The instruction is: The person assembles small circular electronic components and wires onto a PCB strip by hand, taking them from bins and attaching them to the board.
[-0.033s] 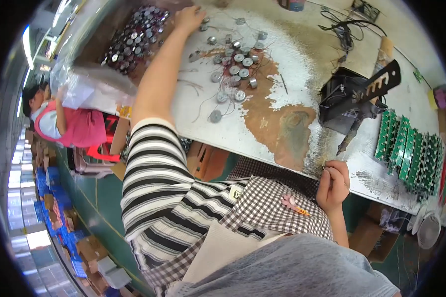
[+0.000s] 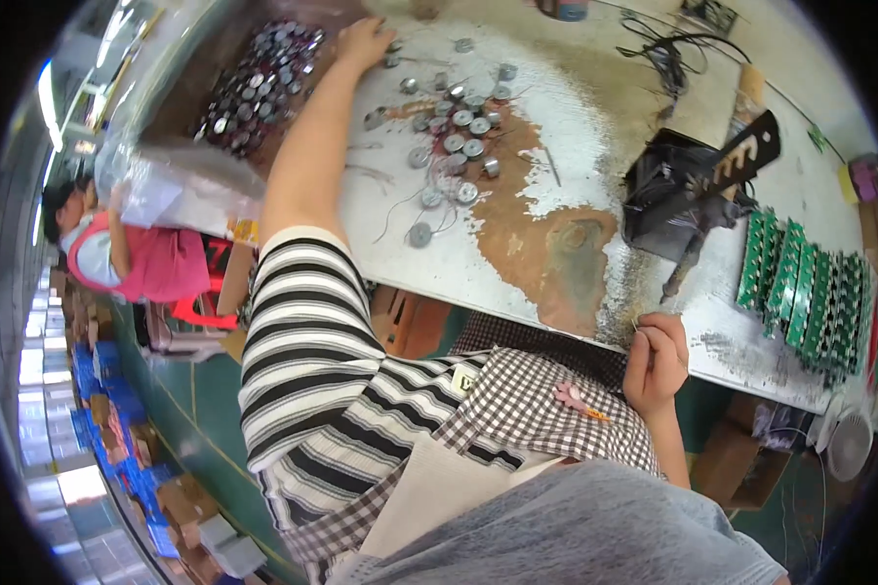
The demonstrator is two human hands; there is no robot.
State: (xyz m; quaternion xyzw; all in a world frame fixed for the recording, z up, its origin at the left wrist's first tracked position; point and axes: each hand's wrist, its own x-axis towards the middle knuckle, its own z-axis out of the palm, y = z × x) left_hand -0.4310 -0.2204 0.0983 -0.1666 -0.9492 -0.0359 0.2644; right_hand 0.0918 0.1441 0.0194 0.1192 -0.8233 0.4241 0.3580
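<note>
My left hand (image 2: 363, 45) reaches to the far left of the worktop, beside the wall of a box holding many small metal cylinders (image 2: 263, 83). Its fingers are stretched out and somewhat apart, close to a loose round metal part (image 2: 392, 59); no held thing shows. Several similar silver parts with thin wires (image 2: 461, 144) lie scattered on the table. At the near edge, my right hand (image 2: 657, 363) is closed in a pinch, a thin pale wire (image 2: 635, 324) poking out between thumb and finger. Just beyond it a soldering iron (image 2: 681, 271) rests tip-down in a black stand (image 2: 651, 195).
Rows of green circuit boards (image 2: 800, 292) stand at the right of the worn tabletop (image 2: 410, 263). Black cables (image 2: 665, 58) lie at the back. A white fan (image 2: 849, 444) is at lower right. Another person in a pink apron (image 2: 161, 255) sits at the left.
The whole view has shifted slightly, so the table things sit a little further left. My left hand stays by the box and my right hand keeps its pinch.
</note>
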